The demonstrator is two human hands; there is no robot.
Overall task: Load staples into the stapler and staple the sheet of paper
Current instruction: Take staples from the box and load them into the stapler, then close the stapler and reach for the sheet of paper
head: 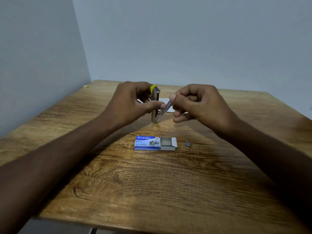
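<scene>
Above the middle of the wooden table (pixel 152 183) I hold a small metal stapler (pixel 155 98) with a yellow top, swung open into a V. My left hand (pixel 133 100) grips its upright yellow-topped arm. My right hand (pixel 197 102) pinches the end of the slanted magazine arm (pixel 163 112); whether a staple strip lies in it I cannot tell. A blue staple box (pixel 152 143) lies on the table nearer to me, its tray slid out to the right. A short loose strip of staples (pixel 187 144) rests just right of the box. The white sheet of paper (pixel 164 100) lies behind my hands, mostly hidden.
Pale blue walls close the table on the left and at the back. A small yellow-green scrap (pixel 87 85) lies at the far left corner. Bare wood stretches between the box and the table's near edge.
</scene>
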